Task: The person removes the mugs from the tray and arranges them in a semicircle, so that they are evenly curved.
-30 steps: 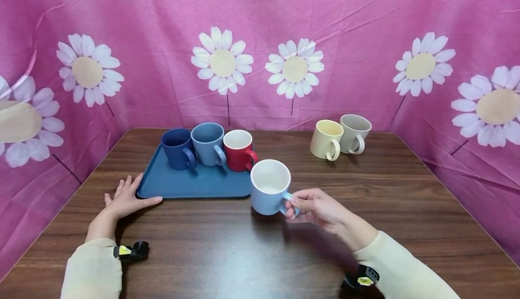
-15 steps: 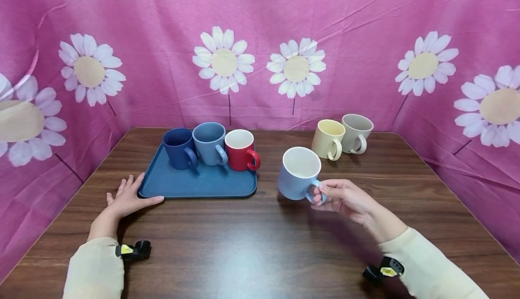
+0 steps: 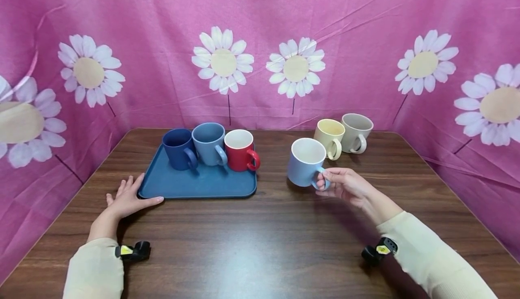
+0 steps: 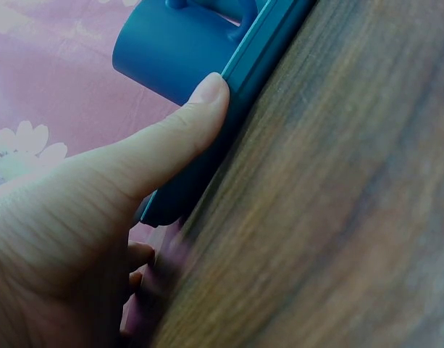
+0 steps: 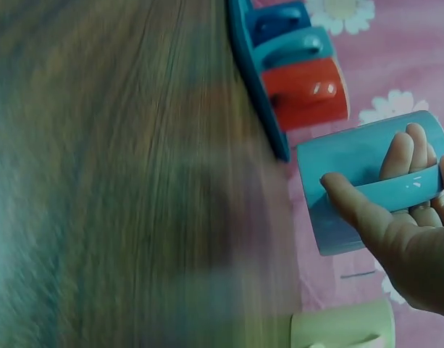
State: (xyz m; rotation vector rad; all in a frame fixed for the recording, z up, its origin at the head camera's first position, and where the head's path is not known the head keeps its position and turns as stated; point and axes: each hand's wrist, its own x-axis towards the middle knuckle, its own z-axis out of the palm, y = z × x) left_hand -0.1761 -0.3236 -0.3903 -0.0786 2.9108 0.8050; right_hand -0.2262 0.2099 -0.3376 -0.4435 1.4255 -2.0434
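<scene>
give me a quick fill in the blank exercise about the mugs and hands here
1. The right hand holds the light blue mug by its ____.
2. The blue tray, touched by the left hand, carries ____ mugs.
3. In the head view, the rightmost mug on the tray is ____ outside and white inside.
4. Right of the tray, a grey mug stands beside a ____ one.

Missing words: handle; three; red; yellow

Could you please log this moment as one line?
right hand: grips light-blue mug by handle | left hand: touches blue tray | on tray: three mugs
</scene>
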